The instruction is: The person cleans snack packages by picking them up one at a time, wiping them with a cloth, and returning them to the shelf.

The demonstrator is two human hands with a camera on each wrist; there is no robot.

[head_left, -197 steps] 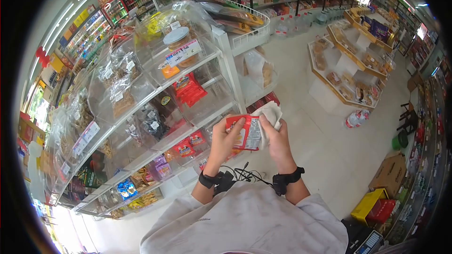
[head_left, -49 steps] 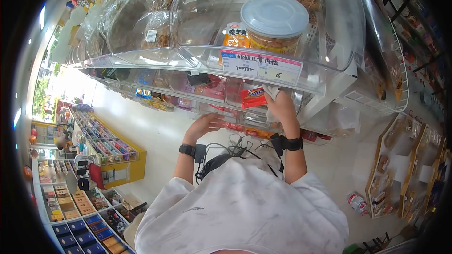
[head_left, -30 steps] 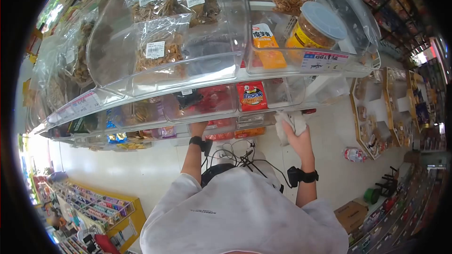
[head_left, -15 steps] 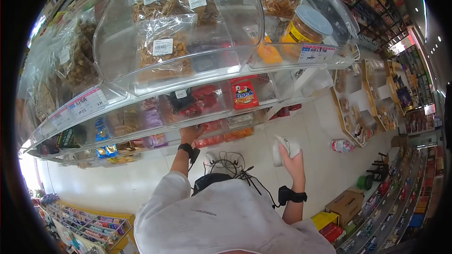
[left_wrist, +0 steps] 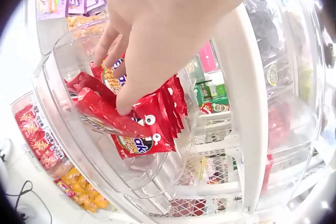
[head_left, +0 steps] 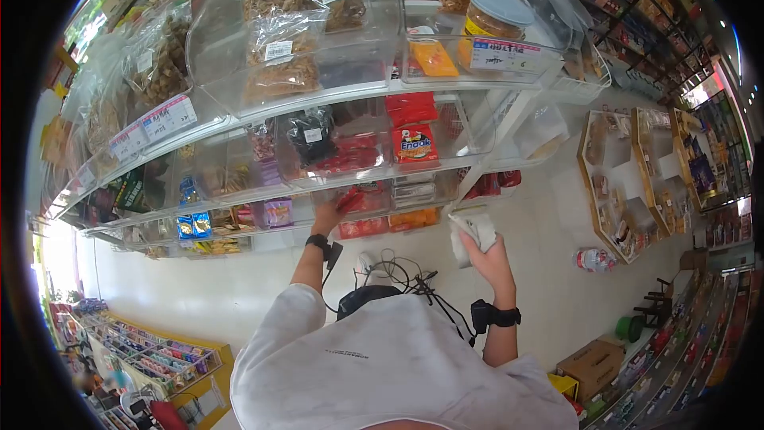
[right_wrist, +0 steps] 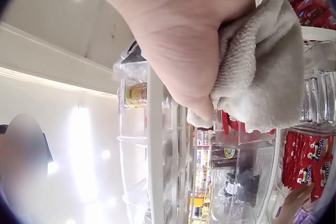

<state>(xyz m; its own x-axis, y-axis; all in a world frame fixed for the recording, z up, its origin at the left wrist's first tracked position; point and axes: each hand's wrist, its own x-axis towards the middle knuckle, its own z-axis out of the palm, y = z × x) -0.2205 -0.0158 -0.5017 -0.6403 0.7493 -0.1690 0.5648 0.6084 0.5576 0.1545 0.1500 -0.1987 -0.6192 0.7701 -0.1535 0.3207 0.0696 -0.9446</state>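
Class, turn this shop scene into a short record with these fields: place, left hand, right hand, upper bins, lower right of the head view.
Place: shop, beside snack shelves
Left hand: reaching into a clear bin, thumb and fingers gripping red packets
Right hand: holding a pale cloth
Upper bins: lidded jar; bagged brown food to its left
Lower right: cardboard box

floor [head_left: 549, 223]: pale, glossy | tiered stand [head_left: 637, 211]: wood-edged | shelving [head_left: 637, 8]: black-framed | ceiling light [right_wrist: 81, 155]: bright
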